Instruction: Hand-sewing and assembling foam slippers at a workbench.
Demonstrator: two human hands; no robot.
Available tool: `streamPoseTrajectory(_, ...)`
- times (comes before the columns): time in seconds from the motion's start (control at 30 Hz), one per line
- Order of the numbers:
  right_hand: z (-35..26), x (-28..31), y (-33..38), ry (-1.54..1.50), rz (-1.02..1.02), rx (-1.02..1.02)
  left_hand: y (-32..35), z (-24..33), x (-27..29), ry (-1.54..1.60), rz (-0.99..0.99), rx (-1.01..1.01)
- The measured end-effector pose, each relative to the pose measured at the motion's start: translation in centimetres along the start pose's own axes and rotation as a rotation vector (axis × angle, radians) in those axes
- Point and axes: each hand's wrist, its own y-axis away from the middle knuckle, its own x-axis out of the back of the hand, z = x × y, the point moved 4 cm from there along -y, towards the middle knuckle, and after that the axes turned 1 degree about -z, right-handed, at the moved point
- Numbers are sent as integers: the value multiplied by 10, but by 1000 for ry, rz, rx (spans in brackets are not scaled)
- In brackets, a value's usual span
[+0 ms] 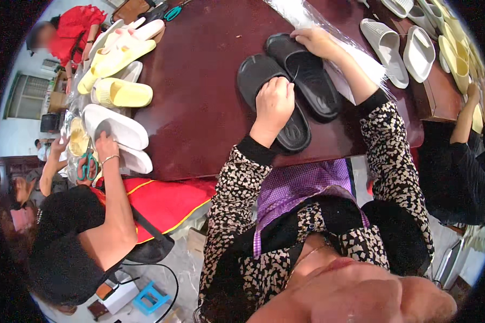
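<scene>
A pair of black slippers lies side by side on the dark red table in front of me, toes pointing away. My left hand (275, 103) is closed in a fist over the left slipper (251, 75). A thin dark strand sticks up beside its fingers; what they grip is mostly hidden. At the far end of the right slipper (322, 99), my right hand (314, 43) has its fingers closed on the toe edge. Clear plastic wrapping (350, 75) lies under my right forearm.
White and yellow slippers (121, 92) are heaped on the left, where a co-worker's hand (106, 145) touches a white slipper (118, 126). Green-handled scissors (87, 166) are near that person. More slippers (387, 53) and a brown box (439, 89) are on the right, beside another person's arm (463, 118).
</scene>
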Motion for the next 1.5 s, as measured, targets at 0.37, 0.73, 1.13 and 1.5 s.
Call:
streamPoseTrajectory(0.37, 15, 6, -3, 144, 71, -296, -1, 1, 6, -74, -42, -7)
streamPoseTrajectory(0.73, 6, 10, -31, 273, -151, -273, 8, 21, 10, -48, 28, -21)
streamPoseTrajectory(1.13, -99, -7, -63, -509, -331, -84, -5, 28, 28, -45, 74, -88)
streamPoseTrajectory(1.5, -111, -22, -57, -86, -588, 11, -8, 41, 26, -140, 22, -118)
